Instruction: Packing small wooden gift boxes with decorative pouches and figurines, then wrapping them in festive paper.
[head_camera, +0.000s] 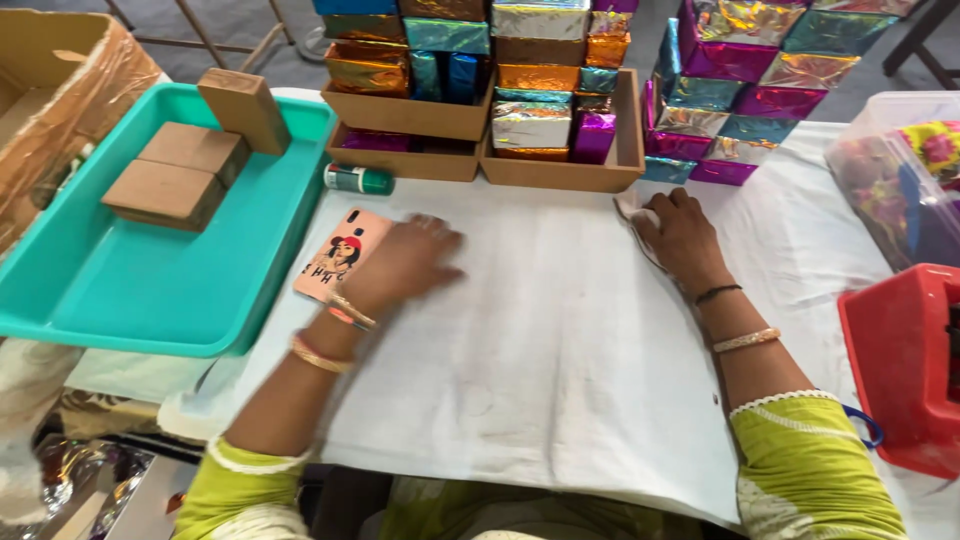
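White paper sheet (540, 350) covers the tabletop (800, 200) across the middle of the frame, and both our hands lie on it. Our left hand (405, 262), blurred, is spread flat with the palm down left of centre, holding nothing; its wrist carries bangles and the forearm runs back to the lower left. Its heel sits just beside, perhaps over, a pink phone (338, 256) with a cartoon figure on its case. Our right hand (680, 235) rests right of centre with the fingers curled on a small pale scrap (632, 208) at the sheet's far edge; whether it pinches the scrap we cannot tell. That forearm, with a black thread and a bangle, slants to the lower right.

Beyond the fingers stand cardboard trays (560, 172) stacked with foil-wrapped boxes (540, 75), and more foil boxes pile at upper right. A green-capped tube (358, 180) lies near the left tray. At left, a teal tray (170, 280) holds wooden blocks (180, 175). A red bin (905, 360) sits at the right edge.
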